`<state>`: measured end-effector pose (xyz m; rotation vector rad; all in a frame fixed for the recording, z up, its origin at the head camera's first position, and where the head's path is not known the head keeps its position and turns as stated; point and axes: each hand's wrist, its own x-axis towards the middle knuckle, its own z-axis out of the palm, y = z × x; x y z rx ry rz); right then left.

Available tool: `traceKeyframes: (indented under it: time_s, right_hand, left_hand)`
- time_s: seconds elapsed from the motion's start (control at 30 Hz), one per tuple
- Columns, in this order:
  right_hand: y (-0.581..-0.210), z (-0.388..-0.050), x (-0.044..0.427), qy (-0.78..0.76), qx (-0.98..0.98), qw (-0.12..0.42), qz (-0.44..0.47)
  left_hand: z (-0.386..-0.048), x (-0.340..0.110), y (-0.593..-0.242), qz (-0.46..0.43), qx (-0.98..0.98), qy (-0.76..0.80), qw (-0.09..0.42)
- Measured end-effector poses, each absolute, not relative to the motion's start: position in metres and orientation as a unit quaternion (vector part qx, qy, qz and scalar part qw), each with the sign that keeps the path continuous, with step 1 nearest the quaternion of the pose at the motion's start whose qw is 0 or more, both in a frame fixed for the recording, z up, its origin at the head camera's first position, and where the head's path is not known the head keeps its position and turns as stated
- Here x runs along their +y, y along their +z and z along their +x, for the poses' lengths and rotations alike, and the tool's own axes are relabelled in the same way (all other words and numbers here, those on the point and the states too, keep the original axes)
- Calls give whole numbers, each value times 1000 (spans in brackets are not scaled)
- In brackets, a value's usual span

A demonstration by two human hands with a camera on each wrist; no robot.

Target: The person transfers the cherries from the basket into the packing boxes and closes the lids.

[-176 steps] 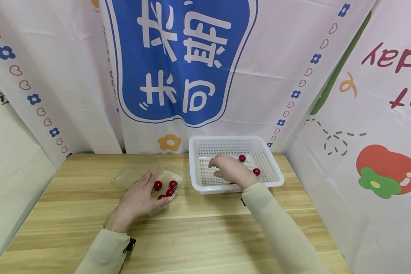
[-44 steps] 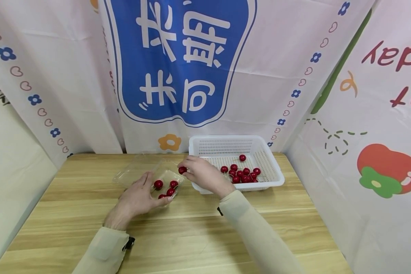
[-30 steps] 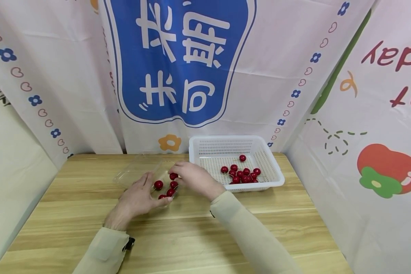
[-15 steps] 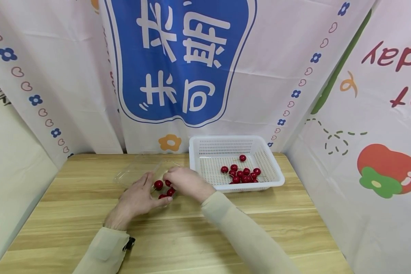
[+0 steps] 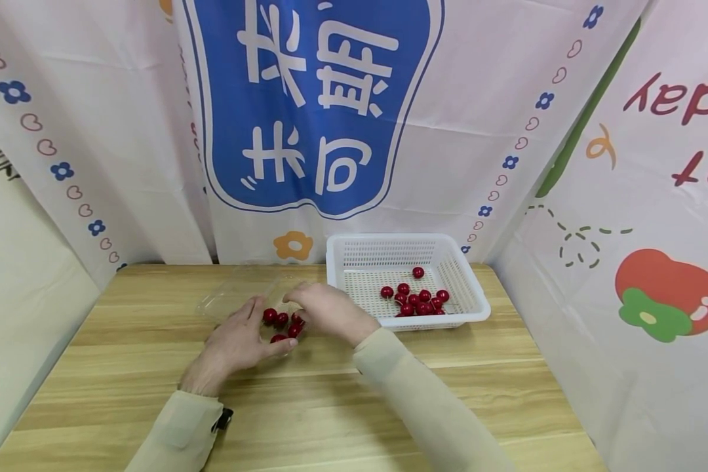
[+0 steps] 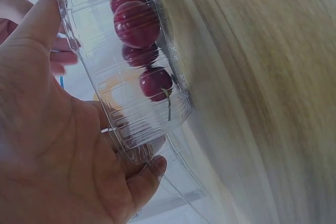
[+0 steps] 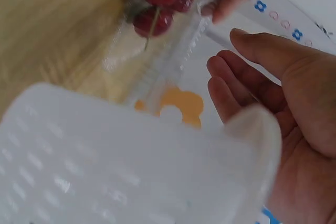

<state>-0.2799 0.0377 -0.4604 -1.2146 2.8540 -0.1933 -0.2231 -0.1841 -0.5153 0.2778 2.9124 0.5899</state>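
Note:
My left hand (image 5: 236, 337) grips a clear plastic box (image 6: 131, 137) by its sides, thumb on one rim and fingers curled at the other. Several red cherries (image 5: 270, 316) lie inside; one shows a thin stem in the left wrist view. Above the box's right side hovers my right hand (image 5: 333, 313), fingers slightly bent and nothing between them. In the right wrist view its palm (image 7: 299, 103) is bare. A white perforated basket (image 5: 332, 288) stands to the right, with more cherries (image 5: 423, 308) on its floor, mostly toward the front right.
The box's transparent lid (image 5: 227, 295) lies folded back behind the left hand. A wooden table (image 5: 307, 413) carries everything. Printed cloth (image 5: 460, 78) hangs along its back edge and right side, close behind the basket.
Several cherries have appeared in the basket since the oldest frame. My right hand carried one cherry leftward into the box, released it there and has drawn slightly back. The left hand stayed put.

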Motion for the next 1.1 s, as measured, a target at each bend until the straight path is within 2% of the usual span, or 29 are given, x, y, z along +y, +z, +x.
traceKeyframes:
  time_s: [0.53, 1.1]
  right_hand:
    - [-441, -294, 97, -139, 922, -12, -360]
    - [-440, -302, 156, -139, 946, 12, -292]
  left_hand:
    - [-224, -185, -515, 83, 973, 198, 88]
    - [-223, -185, -515, 84, 971, 203, 91]
